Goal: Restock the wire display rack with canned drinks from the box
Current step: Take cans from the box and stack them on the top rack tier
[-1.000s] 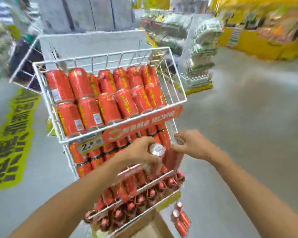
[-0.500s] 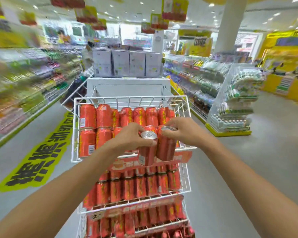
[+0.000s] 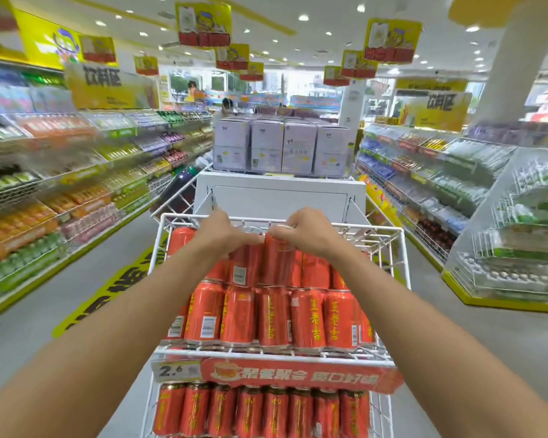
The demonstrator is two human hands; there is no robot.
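A white wire display rack (image 3: 404, 279) stands in front of me, its top basket filled with rows of lying red cans (image 3: 307, 320). My left hand (image 3: 219, 233) grips a red can (image 3: 242, 267) by its silver top end. Right beside it, my right hand (image 3: 307, 230) grips a second red can (image 3: 279, 263). Both cans are held over the back rows of the top basket, touching each other. A lower tier holds more red cans (image 3: 260, 412). The box is out of view.
A red banner with a 2.6 price tag (image 3: 174, 371) fronts the top basket. Behind the rack stand a white cabinet (image 3: 279, 194) and stacked pale cartons (image 3: 282, 148). Stocked shelves line both aisle sides; a clear display stand (image 3: 519, 235) is at the right.
Both hands have lifted the two cans from the rack's lower tiers up to the back of the top basket. My view has tilted up from the floor to the aisle.
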